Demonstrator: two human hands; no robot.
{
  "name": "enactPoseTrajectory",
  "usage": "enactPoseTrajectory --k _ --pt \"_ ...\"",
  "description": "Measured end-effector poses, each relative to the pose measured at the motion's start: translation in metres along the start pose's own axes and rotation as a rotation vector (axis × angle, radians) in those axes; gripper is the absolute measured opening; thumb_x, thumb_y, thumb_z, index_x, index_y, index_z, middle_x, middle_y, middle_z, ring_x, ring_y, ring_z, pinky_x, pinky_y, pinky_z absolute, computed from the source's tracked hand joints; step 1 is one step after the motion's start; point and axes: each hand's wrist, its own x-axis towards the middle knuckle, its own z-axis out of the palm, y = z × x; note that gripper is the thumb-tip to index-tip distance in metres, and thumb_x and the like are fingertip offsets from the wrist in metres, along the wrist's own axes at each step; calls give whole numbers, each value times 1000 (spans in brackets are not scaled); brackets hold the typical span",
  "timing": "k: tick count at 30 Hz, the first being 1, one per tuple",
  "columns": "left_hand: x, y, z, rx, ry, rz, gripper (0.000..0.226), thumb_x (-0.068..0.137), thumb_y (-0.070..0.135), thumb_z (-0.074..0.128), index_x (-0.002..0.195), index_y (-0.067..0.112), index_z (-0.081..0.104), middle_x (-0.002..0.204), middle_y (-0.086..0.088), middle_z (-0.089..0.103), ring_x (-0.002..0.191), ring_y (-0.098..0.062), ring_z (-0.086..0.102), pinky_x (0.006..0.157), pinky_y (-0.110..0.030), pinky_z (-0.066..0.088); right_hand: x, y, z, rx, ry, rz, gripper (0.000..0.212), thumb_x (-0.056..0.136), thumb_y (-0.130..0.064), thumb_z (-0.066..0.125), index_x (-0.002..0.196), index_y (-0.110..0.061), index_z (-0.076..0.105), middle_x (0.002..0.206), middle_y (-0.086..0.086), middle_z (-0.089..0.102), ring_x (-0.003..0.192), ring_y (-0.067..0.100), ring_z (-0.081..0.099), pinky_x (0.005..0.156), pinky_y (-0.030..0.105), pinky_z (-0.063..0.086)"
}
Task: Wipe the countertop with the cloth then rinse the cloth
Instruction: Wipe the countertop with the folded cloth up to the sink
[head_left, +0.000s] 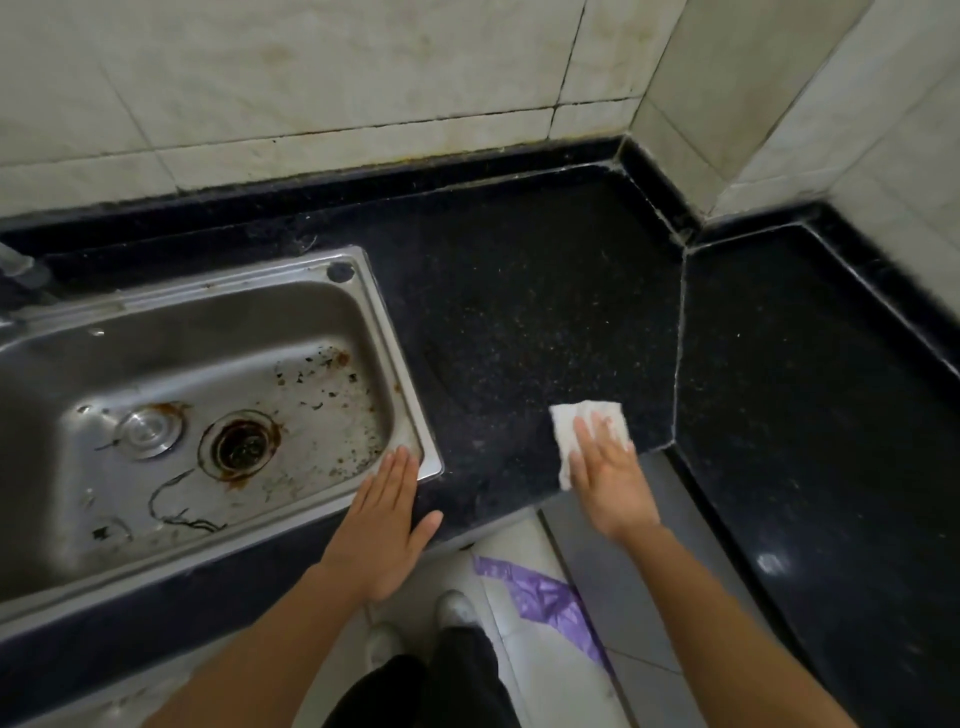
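Wiping step in hand: the right hand (607, 478), flat and open, presses the white folded cloth (571, 431) onto the near edge of the speckled black stone countertop (519, 312). The left hand (387, 525), open and empty, braces at the near right corner of the stained steel sink (363, 291). Next move likely calls for strokes toward the far wall, since specks show there.

The right hand (610, 480) presses flat on a white cloth (584, 434) near the front edge of the dark desk (519, 312); the left hand (384, 525) rests flat, fingers spread, at the steel sink's (374, 312) front corner
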Motion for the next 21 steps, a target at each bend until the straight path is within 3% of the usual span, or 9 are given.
enactPoseTrajectory --k 3,6,10,13,16,19,21 --pt "1 -3 7 6 31 13 100 58 76 -35 138 16 -31 146 1 -37 137 -13 -33 108 -20 -26 32 29 -17 13 -37 253 57 102 -43 13 154 -23 0 161 7 -8 148 22 -8 118 40 -5" --pt "1 -6 10 -6 58 25 98 62 76 -31 139 17 -29 146 3 -37 136 -11 -34 104 -16 -29 59 28 -22 84 17 428 57 102 -42 13 153 -25 -3 160 7 -11 147 22 -11 117 43 -9" --pt "3 -4 6 -39 28 8 99 59 78 -31 140 19 -29 146 5 -36 137 -9 -33 109 -22 -21 61 -1 -18 106 54 480 56 102 -40 12 153 -23 -5 160 12 -11 147 26 -11 117 46 -9" --pt "3 -3 5 -30 12 5 100 60 78 -30 141 20 -27 148 4 -34 137 -9 -33 110 -25 -20 37 -36 0 -29 -2 252 57 101 -42 8 151 -24 -13 159 14 -12 147 30 -9 116 46 -7" --pt "2 0 5 -42 -1 -14 102 57 80 -30 140 19 -27 148 3 -34 137 -11 -33 111 -26 -19 5 -76 17 -72 -66 -57 60 89 -50 -14 145 -30 -23 158 9 -18 146 28 -15 115 43 -12" --pt "3 0 1 -52 -12 -28 105 54 80 -34 139 19 -28 148 3 -34 136 -10 -34 112 -26 -19 -12 -89 22 -83 -148 -342 58 93 -51 -9 148 -36 -15 155 -2 -23 144 21 -22 114 38 -18" --pt "3 -1 -1 -81 -13 -32 105 53 78 -36 140 20 -27 149 4 -33 135 -7 -34 111 -24 -19 -4 -80 17 -138 -176 -537 58 94 -50 -3 150 -35 -6 156 -4 -17 144 18 -19 116 37 -16"
